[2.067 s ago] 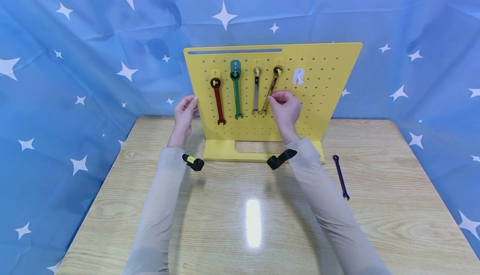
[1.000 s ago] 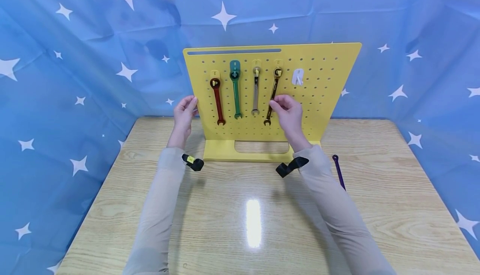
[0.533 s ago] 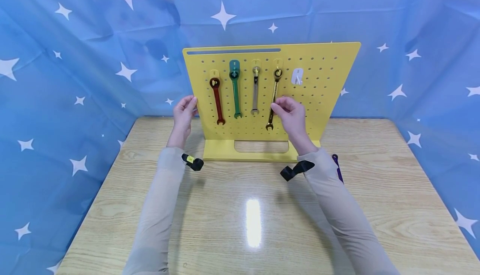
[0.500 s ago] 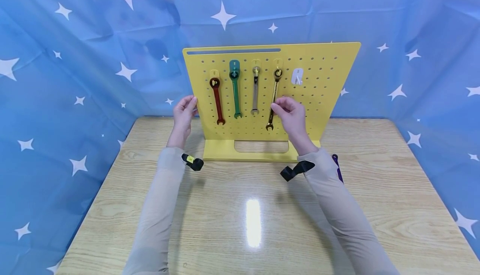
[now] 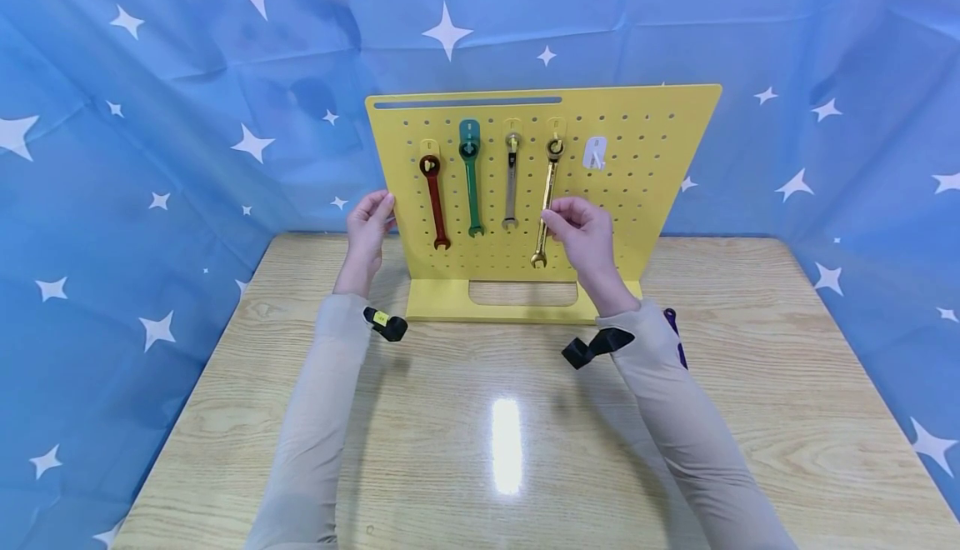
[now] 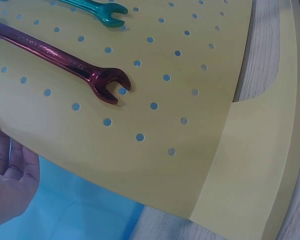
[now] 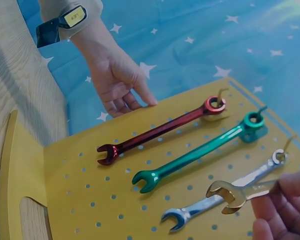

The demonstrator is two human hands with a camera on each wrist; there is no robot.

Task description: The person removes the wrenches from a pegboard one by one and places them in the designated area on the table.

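My right hand (image 5: 588,235) pinches a gold combination wrench (image 5: 550,179) between thumb and fingers at mid-shaft. The wrench's ring end overlaps a hook near the top of the yellow pegboard (image 5: 645,133), and its open end points down. In the right wrist view the gold wrench (image 7: 233,196) stands out in front of the silver wrench (image 7: 200,206). My left hand (image 5: 367,229) grips the board's left edge, thumb at the front. To the left of the gold one hang a red wrench (image 5: 437,208), a green wrench (image 5: 472,187) and the silver one.
A white hook (image 5: 595,152) without a wrench sits right of the gold wrench. On the wooden table (image 5: 442,417) lies a purple wrench (image 5: 671,317), partly hidden by my right sleeve. A blue star-patterned cloth (image 5: 225,50) hangs behind the board.
The gold wrench's lower end has swung right and down, away from the silver wrench, and its ring sits slightly lower. My right hand has shifted right and down; the left stays put.
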